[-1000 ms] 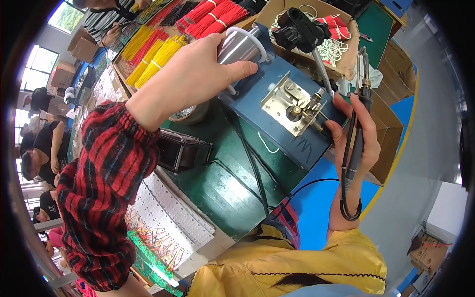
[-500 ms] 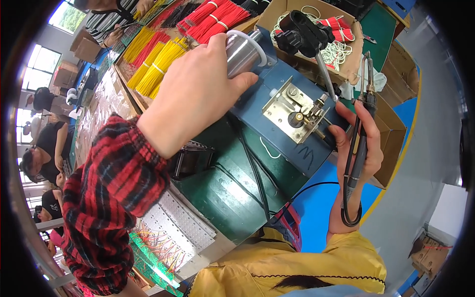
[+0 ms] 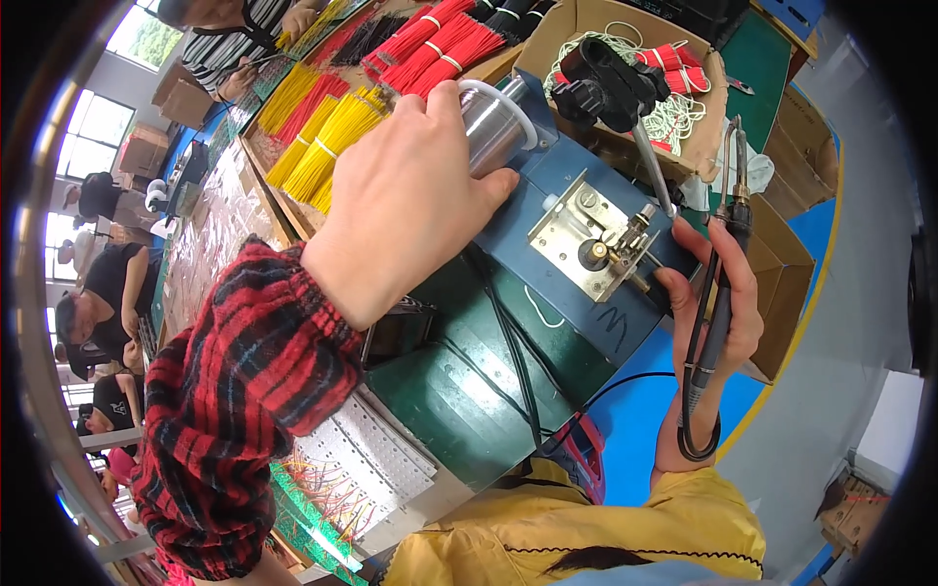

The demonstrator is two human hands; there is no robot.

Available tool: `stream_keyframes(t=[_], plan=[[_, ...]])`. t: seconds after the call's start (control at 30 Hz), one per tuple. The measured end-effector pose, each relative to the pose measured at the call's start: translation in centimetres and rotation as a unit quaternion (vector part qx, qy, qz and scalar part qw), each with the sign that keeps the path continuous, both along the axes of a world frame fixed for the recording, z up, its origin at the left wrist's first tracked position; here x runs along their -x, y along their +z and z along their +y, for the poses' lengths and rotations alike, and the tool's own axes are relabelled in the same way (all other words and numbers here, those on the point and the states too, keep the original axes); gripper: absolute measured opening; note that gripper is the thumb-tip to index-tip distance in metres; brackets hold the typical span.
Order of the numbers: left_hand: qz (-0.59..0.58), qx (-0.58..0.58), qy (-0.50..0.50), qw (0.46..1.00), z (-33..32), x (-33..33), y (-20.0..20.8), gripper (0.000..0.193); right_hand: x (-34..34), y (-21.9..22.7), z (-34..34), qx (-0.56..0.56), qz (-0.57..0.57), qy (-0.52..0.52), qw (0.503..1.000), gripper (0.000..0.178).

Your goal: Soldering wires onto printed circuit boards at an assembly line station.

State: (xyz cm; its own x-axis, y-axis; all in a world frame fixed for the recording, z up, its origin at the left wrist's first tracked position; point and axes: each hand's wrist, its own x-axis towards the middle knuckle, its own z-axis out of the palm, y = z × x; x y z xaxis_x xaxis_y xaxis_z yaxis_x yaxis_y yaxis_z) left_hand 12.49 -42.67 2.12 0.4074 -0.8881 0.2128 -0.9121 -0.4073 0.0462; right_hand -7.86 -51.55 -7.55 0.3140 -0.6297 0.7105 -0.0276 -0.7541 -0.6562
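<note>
My left hand (image 3: 405, 200) curls around the spool of silvery wire (image 3: 491, 132) with a white rim, mounted on the far left end of a blue metal box (image 3: 547, 264). A wire-feed mechanism (image 3: 591, 239) with metal plates, a screw and a brass knob sits on the box top. At the box's right end is my right hand (image 3: 733, 313), thumb and forefinger close to the mechanism's outlet. A soldering iron (image 3: 718, 317) with a thin tube alongside lies in that hand, tip pointing up and away, its cable looping by my wrist. Whether the fingertips pinch wire is too small to tell.
A black clamp on a metal rod (image 3: 611, 88) rises behind the box. Beyond it, a cardboard box (image 3: 699, 156) holds white cords and red bundles. Yellow wire bundles (image 3: 318, 156) and red ones (image 3: 449, 44) lie at far left. Perforated boards (image 3: 371, 459) rest near my left sleeve. Other people work at left.
The whole view has shifted slightly, with the box and both hands appearing a little further right and lower. Both hands keep their places on the spool and by the outlet.
</note>
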Motion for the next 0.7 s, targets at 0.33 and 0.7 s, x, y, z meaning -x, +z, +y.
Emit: stream_keyframes(t=[0.33, 0.7], plan=[[0.25, -0.057, 0.015, 0.967, -0.7, -1.7, 1.1, 0.067, 0.1, -0.1, 0.0, -0.003, -0.003, 0.006, 1.0, 0.047], [0.152, -0.034, 0.01, 0.988, -0.6, -0.7, 0.8, 0.074, 0.5, -0.2, -0.1, -0.009, -0.01, 0.021, 1.0, 0.048]])
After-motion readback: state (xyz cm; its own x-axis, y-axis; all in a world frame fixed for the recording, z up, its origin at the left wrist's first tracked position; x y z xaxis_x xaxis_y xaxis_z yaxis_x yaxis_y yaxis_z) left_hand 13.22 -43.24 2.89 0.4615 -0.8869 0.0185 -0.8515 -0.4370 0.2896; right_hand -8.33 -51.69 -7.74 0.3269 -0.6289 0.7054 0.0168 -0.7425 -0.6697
